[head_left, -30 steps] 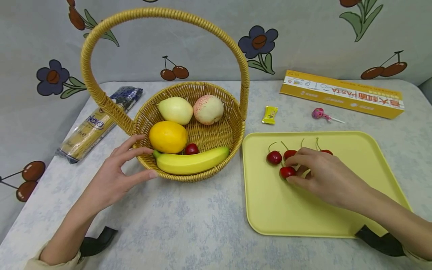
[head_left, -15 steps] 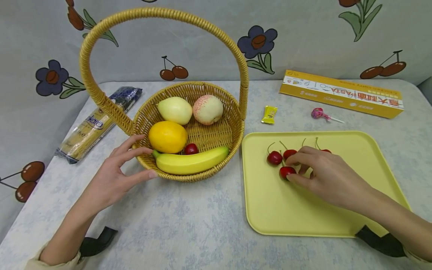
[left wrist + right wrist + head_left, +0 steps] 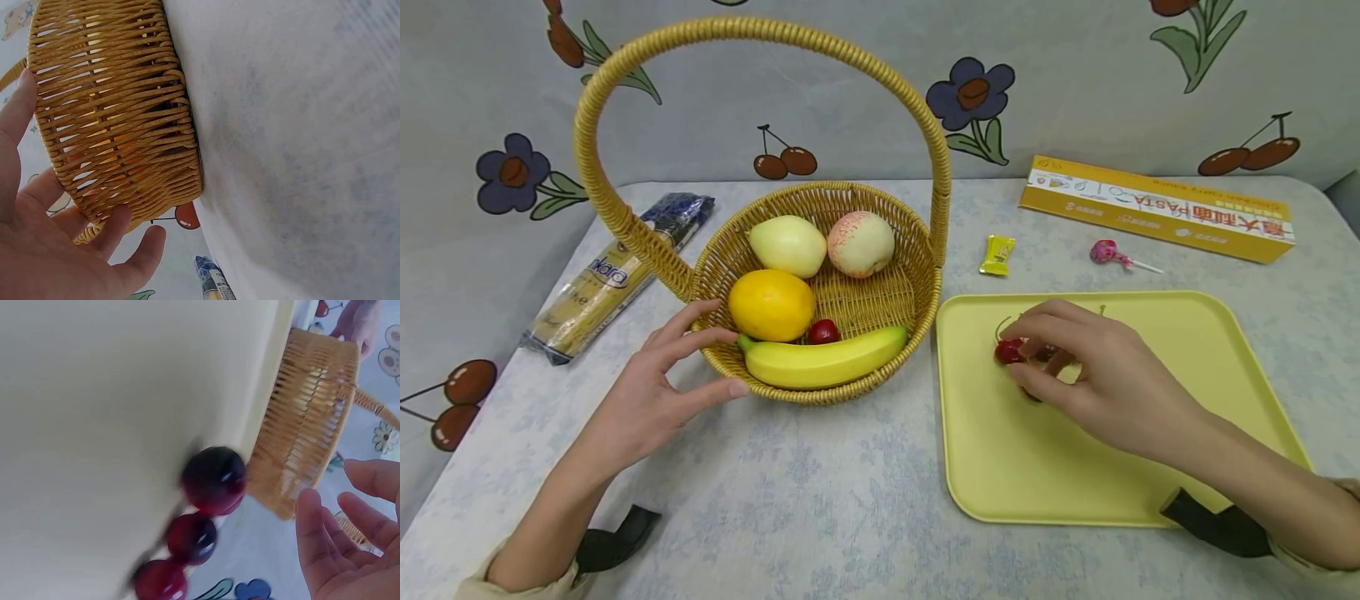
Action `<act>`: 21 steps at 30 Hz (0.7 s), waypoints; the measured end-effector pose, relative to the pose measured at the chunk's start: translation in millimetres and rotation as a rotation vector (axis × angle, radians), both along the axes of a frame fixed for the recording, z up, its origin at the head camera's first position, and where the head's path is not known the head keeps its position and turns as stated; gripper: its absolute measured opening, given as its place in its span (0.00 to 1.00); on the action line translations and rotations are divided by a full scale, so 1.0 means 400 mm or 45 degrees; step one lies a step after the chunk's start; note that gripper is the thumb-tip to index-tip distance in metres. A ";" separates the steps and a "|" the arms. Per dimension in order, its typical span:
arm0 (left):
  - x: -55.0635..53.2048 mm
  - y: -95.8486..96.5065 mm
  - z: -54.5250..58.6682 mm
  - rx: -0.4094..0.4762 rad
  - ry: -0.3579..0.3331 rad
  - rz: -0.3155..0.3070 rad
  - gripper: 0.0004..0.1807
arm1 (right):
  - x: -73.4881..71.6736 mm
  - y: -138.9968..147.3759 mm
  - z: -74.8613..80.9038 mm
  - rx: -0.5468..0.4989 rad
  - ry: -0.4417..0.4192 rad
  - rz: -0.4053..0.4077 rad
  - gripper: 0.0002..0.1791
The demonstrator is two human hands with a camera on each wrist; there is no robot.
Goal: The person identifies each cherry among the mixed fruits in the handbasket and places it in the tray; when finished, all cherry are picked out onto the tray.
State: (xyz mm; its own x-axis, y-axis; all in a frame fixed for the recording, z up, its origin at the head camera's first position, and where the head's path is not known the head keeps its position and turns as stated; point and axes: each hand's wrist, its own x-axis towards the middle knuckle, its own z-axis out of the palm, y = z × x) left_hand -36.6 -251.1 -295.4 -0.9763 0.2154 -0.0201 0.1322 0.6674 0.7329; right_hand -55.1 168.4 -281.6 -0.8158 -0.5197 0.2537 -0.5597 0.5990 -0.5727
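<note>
A wicker basket (image 3: 880, 300) holds a banana (image 3: 827, 358), a cherry (image 3: 823, 332), a yellow mango-like fruit (image 3: 771, 305), a pale green-yellow fruit (image 3: 787, 247) and a peach (image 3: 861, 243). My left hand (image 3: 647, 387) rests at the basket's left rim, fingers and thumb spread. Over the yellow tray (image 3: 1015, 467), my right hand (image 3: 1097, 371) hovers with thumb and fingers apart, nothing visible between them in the right wrist view. Beside its fingertips lies a cherry (image 3: 1008, 351); the hand hides most of the others. Several cherries (image 3: 214, 480) show in the right wrist view.
Behind the tray lie a yellow-wrapped candy (image 3: 997, 255), a pink lollipop (image 3: 1107, 252) and a long pasta box (image 3: 1157, 208). A pasta bag (image 3: 602, 283) lies left of the basket. The tall basket handle (image 3: 760, 30) arches above the fruit.
My right hand has lifted off the front cherry and shifted left toward the leftmost one, its fingers spreading wider. The left hand stays at the basket rim.
</note>
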 end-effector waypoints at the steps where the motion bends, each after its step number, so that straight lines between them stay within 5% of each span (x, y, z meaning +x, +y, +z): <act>1: 0.000 0.000 0.000 0.000 0.001 -0.003 0.23 | 0.000 -0.010 0.003 -0.022 0.004 0.012 0.17; 12: 0.000 0.000 0.002 0.003 0.010 -0.007 0.23 | -0.018 -0.115 0.023 -0.108 0.057 0.175 0.15; 21: 0.000 -0.001 0.000 -0.001 0.000 -0.005 0.23 | -0.091 -0.247 0.035 0.055 -0.036 0.382 0.14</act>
State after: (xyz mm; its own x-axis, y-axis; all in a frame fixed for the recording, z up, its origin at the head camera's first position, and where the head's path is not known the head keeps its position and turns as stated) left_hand -36.6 -251.6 -295.3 -0.9754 0.2194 -0.0205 0.1347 0.6676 0.7323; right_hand -91.4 69.7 -267.6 -0.6307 -0.7483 0.2055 -0.6995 0.4335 -0.5681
